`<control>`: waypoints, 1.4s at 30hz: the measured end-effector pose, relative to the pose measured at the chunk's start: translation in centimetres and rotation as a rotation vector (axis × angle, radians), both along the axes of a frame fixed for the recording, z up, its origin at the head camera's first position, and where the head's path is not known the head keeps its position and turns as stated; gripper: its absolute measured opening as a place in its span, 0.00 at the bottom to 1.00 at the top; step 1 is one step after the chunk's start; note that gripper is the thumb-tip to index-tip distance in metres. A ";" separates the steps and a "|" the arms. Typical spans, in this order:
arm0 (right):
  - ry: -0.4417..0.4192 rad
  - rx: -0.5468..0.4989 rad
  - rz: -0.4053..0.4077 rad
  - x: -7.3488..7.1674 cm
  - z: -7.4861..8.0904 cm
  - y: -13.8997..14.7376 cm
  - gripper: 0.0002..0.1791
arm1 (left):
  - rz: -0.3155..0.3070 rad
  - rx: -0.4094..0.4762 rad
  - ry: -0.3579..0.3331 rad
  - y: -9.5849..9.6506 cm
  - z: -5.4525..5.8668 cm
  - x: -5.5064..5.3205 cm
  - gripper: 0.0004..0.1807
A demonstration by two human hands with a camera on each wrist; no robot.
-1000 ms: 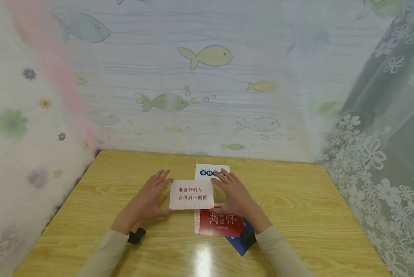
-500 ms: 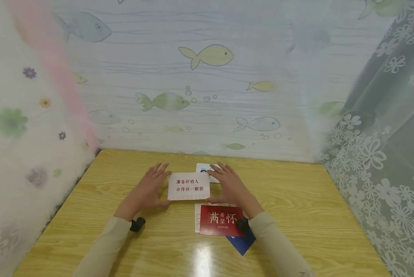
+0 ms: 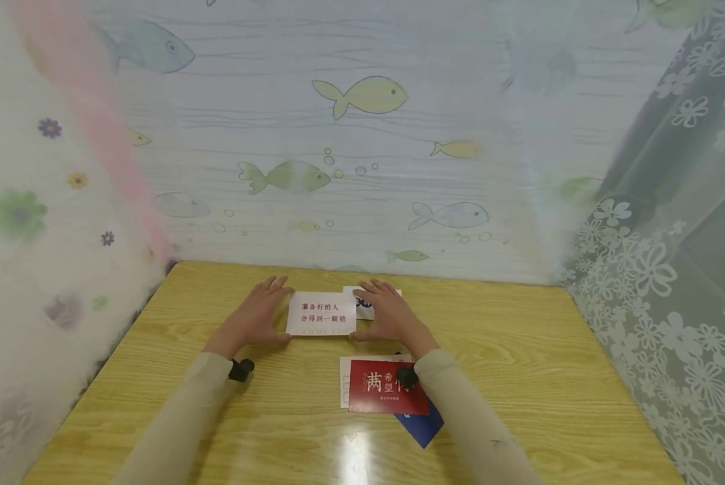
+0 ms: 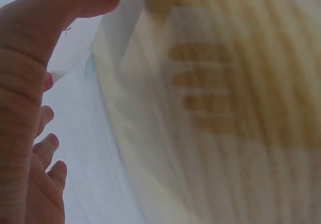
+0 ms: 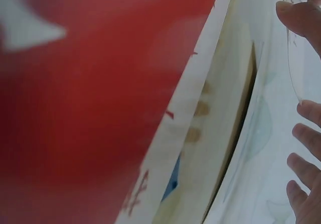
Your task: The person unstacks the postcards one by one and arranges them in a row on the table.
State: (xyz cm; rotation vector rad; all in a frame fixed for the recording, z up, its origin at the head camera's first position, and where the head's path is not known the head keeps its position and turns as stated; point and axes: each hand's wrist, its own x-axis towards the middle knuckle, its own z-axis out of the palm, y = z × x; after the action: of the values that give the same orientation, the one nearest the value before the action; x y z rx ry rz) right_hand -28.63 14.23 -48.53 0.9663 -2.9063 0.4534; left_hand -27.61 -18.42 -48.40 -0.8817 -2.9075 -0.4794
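Observation:
A white card with two lines of red Chinese characters (image 3: 321, 325) is held between both hands, over the far half of the wooden table. My left hand (image 3: 254, 319) pinches its left edge, thumb at the near corner and a finger at the far one. On the opposite edge my right hand (image 3: 389, 316) grips the same way, its other fingers spread. Part of that card (image 4: 75, 45) shows behind the left thumb in the left wrist view. Another white card with dark blue circles (image 3: 363, 312) lies behind, partly covered by the right hand and the held card.
Nearer the front, a red card with white characters (image 3: 380, 403) overlaps a pale card (image 3: 344, 384) and a blue card (image 3: 421, 426). The right forearm passes over this pile. Wood-grain tabletop (image 3: 217, 438) meets a fish-printed curtain (image 3: 362, 222) at the back.
Both hands have carried the white card away from the body and slightly left. It has moved off the pile with the red card, which stays in place.

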 end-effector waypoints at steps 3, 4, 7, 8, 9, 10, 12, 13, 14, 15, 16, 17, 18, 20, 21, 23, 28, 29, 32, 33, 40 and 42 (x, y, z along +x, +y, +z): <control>0.011 -0.003 0.006 -0.6 -0.3 -0.3 0.55 | 0.011 -0.014 -0.016 0.0 0.4 -0.7 0.52; 0.019 -0.002 0.006 -0.8 -0.3 -0.4 0.56 | 0.014 -0.019 -0.021 0.0 0.5 -0.9 0.52; 0.018 -0.007 -0.002 -1.1 -0.3 -0.7 0.56 | 0.027 -0.034 -0.050 0.0 0.8 -1.5 0.52; 0.010 -0.012 -0.006 -1.2 -0.3 -0.8 0.55 | 0.031 -0.043 -0.061 0.0 0.8 -1.7 0.52; 0.001 -0.010 -0.009 -1.3 -0.3 -0.9 0.55 | 0.033 -0.049 -0.072 0.0 0.8 -1.9 0.52; -0.008 -0.009 -0.012 -1.4 -0.2 -1.1 0.55 | 0.035 -0.059 -0.081 -0.1 0.9 -2.1 0.52; -0.031 -0.015 -0.015 -1.5 -0.2 -1.3 0.55 | 0.040 -0.075 -0.093 -0.2 0.9 -2.5 0.52; -0.038 -0.016 -0.019 -1.7 -0.1 -1.5 0.55 | 0.042 -0.080 -0.098 -0.3 0.9 -2.8 0.52; -0.042 -0.019 -0.022 -1.9 -0.1 -1.7 0.55 | 0.040 -0.087 -0.097 -0.3 0.9 -3.2 0.52; -0.046 -0.022 -0.028 -2.1 -0.1 -1.9 0.55 | 0.042 -0.087 -0.100 -0.4 1.0 -3.5 0.52; -0.049 -0.022 -0.035 -2.4 0.0 -2.1 0.55 | 0.043 -0.086 -0.103 -0.6 1.0 -3.8 0.52; -0.052 -0.024 -0.040 -2.6 0.0 -2.2 0.55 | 0.044 -0.086 -0.104 -0.7 1.0 -4.1 0.52; -0.053 -0.021 -0.046 -2.9 0.0 -2.4 0.55 | 0.043 -0.082 -0.104 -0.8 1.0 -4.4 0.52; -0.062 -0.021 -0.052 -3.4 -0.1 -2.8 0.55 | 0.043 -0.080 -0.110 -1.0 1.0 -5.0 0.53; -0.068 -0.018 -0.053 -3.7 -0.2 -2.9 0.55 | 0.045 -0.077 -0.116 -1.2 1.0 -5.2 0.53; -0.078 -0.008 -0.051 -4.3 -0.3 -3.2 0.55 | 0.045 -0.077 -0.122 -1.4 0.9 -5.8 0.53; -0.113 0.033 -0.064 -5.6 -0.8 -3.4 0.55 | 0.054 -0.066 -0.177 -1.7 0.9 -7.2 0.52; -0.119 0.041 -0.067 -5.8 -0.8 -3.5 0.55 | 0.058 -0.063 -0.195 -1.8 0.9 -7.3 0.52; -0.130 0.057 -0.071 -6.1 -0.9 -3.6 0.55 | 0.075 -0.069 -0.257 -1.8 1.2 -7.6 0.52; -0.133 0.058 -0.069 -6.2 -0.8 -3.7 0.55 | 0.081 -0.072 -0.276 -1.8 1.4 -7.6 0.52; -0.154 0.081 -0.067 -6.8 -1.1 -4.1 0.54 | 0.109 -0.113 -0.343 -1.7 2.2 -7.9 0.52; -0.172 0.087 -0.079 -6.8 -1.3 -4.1 0.54 | 0.115 -0.118 -0.356 -1.7 2.2 -8.0 0.52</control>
State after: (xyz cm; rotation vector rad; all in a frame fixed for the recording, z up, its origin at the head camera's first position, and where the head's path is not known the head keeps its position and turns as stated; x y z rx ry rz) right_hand -35.47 10.09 -49.87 0.8594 -3.1294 0.4289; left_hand -35.62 -20.08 -46.15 -0.6969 -3.3179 -0.5072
